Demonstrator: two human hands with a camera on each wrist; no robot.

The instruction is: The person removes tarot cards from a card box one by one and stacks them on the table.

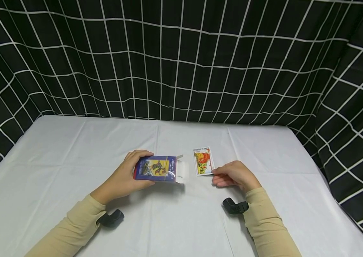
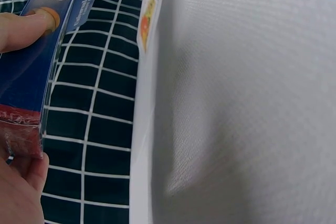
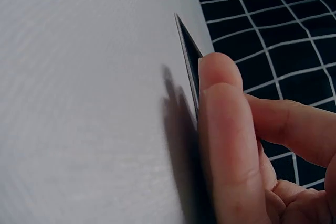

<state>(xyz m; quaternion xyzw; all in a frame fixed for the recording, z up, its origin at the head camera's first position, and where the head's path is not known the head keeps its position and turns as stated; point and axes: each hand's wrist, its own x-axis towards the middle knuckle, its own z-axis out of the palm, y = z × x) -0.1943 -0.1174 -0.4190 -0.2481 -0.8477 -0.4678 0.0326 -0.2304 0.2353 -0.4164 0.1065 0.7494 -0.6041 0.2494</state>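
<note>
A blue tarot card box (image 1: 154,168) with a yellow picture on its front is gripped by my left hand (image 1: 130,174), thumb on one long side and fingers on the other. Its flap (image 1: 180,171) stands open at the right end. In the left wrist view the box (image 2: 26,77) appears edge-on, raised off the table. Over on the right, my right hand (image 1: 235,175) pinches the lower corner of a tarot card (image 1: 203,160) with a red and yellow picture facing up. From the right wrist, only a thin edge of the card (image 3: 187,51) shows beyond the fingers.
A white cloth (image 1: 181,221) covers the table. Black curtain with a white grid (image 1: 181,64) hangs behind it and along both sides. Each wrist carries a black camera mount, the left one (image 1: 112,218) and the right one (image 1: 234,206) both close above the cloth.
</note>
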